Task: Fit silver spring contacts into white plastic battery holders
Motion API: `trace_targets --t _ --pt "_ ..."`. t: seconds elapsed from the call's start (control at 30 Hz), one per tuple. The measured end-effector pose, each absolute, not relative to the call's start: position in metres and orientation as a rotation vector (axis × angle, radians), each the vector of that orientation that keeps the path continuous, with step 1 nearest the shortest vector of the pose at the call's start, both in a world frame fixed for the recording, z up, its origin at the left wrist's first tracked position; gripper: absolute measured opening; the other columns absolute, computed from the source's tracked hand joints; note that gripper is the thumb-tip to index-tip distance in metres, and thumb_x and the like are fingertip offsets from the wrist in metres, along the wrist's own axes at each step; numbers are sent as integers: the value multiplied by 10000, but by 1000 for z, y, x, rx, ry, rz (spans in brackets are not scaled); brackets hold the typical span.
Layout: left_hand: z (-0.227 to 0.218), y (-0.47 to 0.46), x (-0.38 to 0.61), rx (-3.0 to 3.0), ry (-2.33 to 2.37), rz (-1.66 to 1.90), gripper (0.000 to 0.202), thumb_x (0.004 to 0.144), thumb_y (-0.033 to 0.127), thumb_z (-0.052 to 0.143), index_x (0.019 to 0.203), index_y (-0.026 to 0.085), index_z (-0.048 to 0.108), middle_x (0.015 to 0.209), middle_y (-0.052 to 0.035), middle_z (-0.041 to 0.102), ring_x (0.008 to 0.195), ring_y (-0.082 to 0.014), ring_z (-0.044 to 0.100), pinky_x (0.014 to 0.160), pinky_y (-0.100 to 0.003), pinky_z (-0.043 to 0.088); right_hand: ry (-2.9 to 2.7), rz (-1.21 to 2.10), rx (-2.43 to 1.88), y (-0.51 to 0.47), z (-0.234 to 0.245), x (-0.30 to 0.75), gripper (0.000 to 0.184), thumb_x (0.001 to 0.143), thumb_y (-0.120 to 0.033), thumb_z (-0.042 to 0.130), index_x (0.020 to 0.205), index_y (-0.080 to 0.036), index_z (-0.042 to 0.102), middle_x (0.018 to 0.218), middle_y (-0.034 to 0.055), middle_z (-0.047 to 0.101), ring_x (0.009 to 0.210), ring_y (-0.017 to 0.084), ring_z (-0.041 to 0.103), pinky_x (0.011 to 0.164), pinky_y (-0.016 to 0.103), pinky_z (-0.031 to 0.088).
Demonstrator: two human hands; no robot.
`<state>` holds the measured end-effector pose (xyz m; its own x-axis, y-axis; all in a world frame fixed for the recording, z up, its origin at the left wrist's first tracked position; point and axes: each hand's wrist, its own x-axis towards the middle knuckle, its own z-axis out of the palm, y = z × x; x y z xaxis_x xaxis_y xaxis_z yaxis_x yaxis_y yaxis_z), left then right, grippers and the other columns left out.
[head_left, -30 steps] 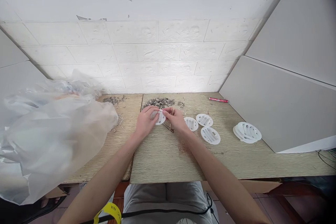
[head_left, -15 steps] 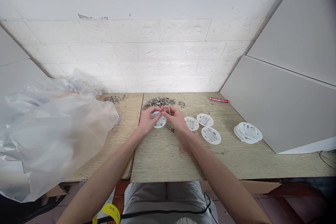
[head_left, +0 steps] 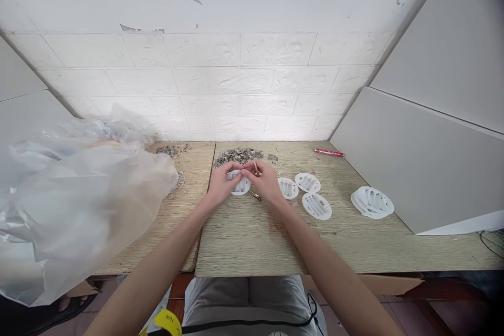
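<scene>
My left hand (head_left: 221, 185) and my right hand (head_left: 263, 181) meet over a white oval plastic piece (head_left: 239, 186) near the back of the wooden table (head_left: 252, 236). The left fingers curl round the piece's left side. The right fingers pinch at its top edge, and a thin brownish stick (head_left: 255, 168) pokes up between them. What the fingertips grip is too small to make out. A small dark tool (head_left: 255, 196) lies on the table just under my right hand. A heap of tiny grey metal parts (head_left: 238, 155) lies right behind the hands.
Three more white oval pieces (head_left: 305, 191) lie to the right, and a stack of them (head_left: 372, 201) further right beside a grey panel (head_left: 425, 168). A red pen (head_left: 328, 153) lies at the back. A large clear plastic bag (head_left: 74, 194) covers the left side.
The hands stayed at the white piece; the fingertips drew closer together at its top and the stick in the right hand now points more upright. The view shifted slightly.
</scene>
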<state>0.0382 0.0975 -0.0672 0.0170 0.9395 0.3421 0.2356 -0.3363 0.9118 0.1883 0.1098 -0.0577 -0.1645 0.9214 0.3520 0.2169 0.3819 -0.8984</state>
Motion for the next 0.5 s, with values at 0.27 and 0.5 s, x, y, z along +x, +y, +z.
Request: trace_targets --t 0.27,0.5 --pt "-67 97 38 1600 1159 1294 221 728 320 706 890 178 653 909 -59 692 865 -208 647 755 -335 517 -1719 632 -1017 107 -52 190 132 813 -301 600 745 -190 624 723 17 568 660 148 490 609 279 388" --pt "-71 103 35 1321 1028 1288 541 578 197 805 1088 161 628 1061 -114 692 919 -225 661 762 -352 544 -1527 873 -1054 110 -53 193 184 772 -363 620 747 -181 626 663 0 572 599 133 462 560 270 367"
